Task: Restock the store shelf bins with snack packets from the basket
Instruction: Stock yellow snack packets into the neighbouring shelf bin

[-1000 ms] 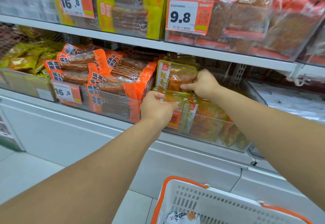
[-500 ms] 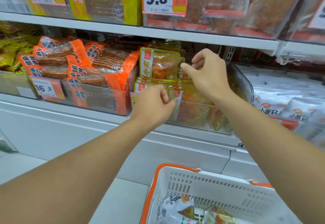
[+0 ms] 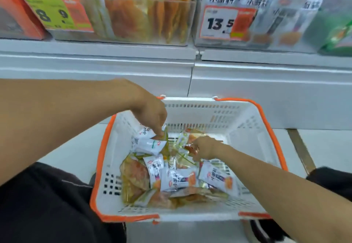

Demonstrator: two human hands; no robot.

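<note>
Basket [image 3: 238, 117]: white slotted plastic, orange rim, on pale floor tiles.
Packets [image 3: 179, 179]: glossy white and clear crinkled film.
Left hand [image 3: 152, 113]: fingertips pinch a white packet [image 3: 150, 144].
Right hand [image 3: 204, 149]: curled on a clear packet [image 3: 182, 139].
Shelf bins [image 3: 152, 21]: clear rigid plastic.

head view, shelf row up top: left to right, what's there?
Orange box → green-and-orange price tag → clear bin of orange snack packets → 13.5 price tag → white packets → green packet.

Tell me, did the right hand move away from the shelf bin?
Yes. The right hand has come down from the shelf bin into the basket, now among the snack packets.
</note>
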